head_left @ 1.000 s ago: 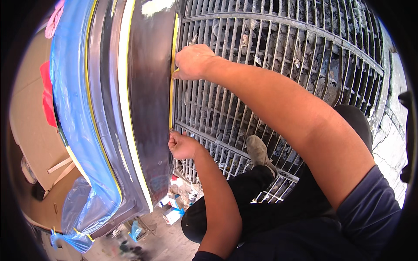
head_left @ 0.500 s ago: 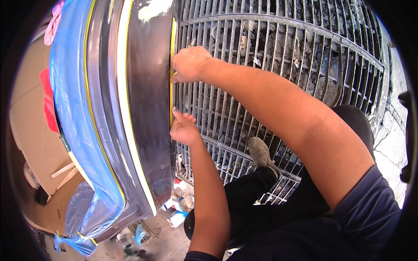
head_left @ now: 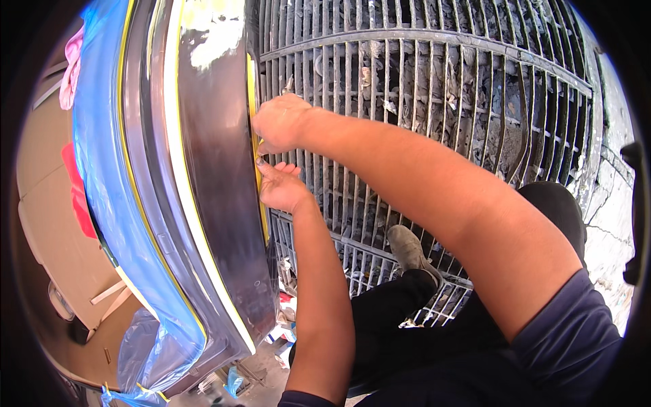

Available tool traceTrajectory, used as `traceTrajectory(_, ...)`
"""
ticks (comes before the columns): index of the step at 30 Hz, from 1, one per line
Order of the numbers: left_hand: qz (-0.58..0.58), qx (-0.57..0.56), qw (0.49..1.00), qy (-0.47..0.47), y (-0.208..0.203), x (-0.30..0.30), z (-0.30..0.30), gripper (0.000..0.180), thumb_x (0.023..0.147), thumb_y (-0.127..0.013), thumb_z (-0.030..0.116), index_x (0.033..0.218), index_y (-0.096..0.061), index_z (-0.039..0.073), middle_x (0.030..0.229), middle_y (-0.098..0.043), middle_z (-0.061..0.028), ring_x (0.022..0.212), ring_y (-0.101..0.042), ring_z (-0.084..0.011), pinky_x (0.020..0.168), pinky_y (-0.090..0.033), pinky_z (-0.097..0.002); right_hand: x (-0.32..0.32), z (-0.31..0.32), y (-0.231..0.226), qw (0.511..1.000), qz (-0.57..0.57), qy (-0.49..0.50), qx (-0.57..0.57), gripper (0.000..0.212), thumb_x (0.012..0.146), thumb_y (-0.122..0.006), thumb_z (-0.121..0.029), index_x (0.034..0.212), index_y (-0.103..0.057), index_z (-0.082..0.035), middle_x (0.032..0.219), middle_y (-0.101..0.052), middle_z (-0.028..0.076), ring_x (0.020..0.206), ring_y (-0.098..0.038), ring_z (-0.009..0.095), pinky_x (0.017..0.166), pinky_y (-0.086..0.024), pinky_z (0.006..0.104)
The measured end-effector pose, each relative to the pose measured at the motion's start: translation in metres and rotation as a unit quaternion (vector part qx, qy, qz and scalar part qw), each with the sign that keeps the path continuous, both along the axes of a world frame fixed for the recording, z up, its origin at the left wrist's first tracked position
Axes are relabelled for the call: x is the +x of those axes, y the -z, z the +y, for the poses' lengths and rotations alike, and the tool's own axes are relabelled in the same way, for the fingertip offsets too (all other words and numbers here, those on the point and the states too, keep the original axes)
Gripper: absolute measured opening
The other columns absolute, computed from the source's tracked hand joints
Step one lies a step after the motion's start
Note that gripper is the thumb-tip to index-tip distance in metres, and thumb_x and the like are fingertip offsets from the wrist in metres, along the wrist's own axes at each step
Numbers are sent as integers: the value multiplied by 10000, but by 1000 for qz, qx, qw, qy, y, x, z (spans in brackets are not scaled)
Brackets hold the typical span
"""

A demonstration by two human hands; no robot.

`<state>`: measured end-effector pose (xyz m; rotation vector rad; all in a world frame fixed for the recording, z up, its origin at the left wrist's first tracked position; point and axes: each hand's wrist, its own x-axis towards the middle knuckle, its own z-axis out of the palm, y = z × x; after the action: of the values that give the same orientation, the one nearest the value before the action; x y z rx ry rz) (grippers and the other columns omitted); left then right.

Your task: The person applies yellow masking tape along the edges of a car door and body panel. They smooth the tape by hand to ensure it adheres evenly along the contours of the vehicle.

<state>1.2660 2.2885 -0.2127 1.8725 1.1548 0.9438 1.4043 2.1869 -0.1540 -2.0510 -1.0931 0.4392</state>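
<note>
A strip of yellow masking tape (head_left: 263,220) runs along the right edge of a dark, glossy vehicle panel (head_left: 220,163). My right hand (head_left: 283,123) is closed at this edge, its fingers curled over the tape and partly hidden. Just below it, my left hand (head_left: 281,188) rests its thumb against the tape, with the other fingers stretched out to the right. The two hands almost touch. Pale filler-like patches (head_left: 215,34) mark the top of the panel.
Blue plastic sheeting (head_left: 102,136), edged with yellow tape, covers the vehicle's left side. A white strip (head_left: 178,146) runs down the bodywork. Below my arms lies a metal floor grating (head_left: 420,34) over debris. My shoe (head_left: 409,247) stands on it. Brown covering (head_left: 64,237) lies far left.
My left hand has moved up along the panel edge, close to my right hand, uncovering tape below it. My right hand stays near the same spot. The whole view has shifted slightly.
</note>
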Motion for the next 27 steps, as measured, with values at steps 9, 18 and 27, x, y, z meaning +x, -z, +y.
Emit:
traceTrajectory(9,16,10,1000,13,0,-1,2,727,1154,-604,502,837,-734,-140,696,-725,-192,542,-686,-219,521,-620,-327,89,-67,22,980,-188,47,-36,442,956,-789,-576,1010,-865,-144,960,-820,119,961,-792,362,903,-609,505)
traceTrajectory(18,13,-17,998,51,-10,22,-8,743,1159,-569,529,907,-713,-156,770,-733,-206,597,-704,-243,551,-617,-326,74,-26,24,982,-114,150,-11,467,1027,-683,-535,1027,-858,-102,1026,-831,151,1064,-784,353,1028,-521,486)
traceTrajectory(27,13,-12,997,78,-11,87,-23,769,1183,-500,519,843,-709,-139,697,-717,-192,530,-671,-235,511,-581,-361,63,-16,15,981,17,191,7,409,976,-703,-469,1037,-866,-98,1059,-840,154,1069,-798,345,986,-577,473)
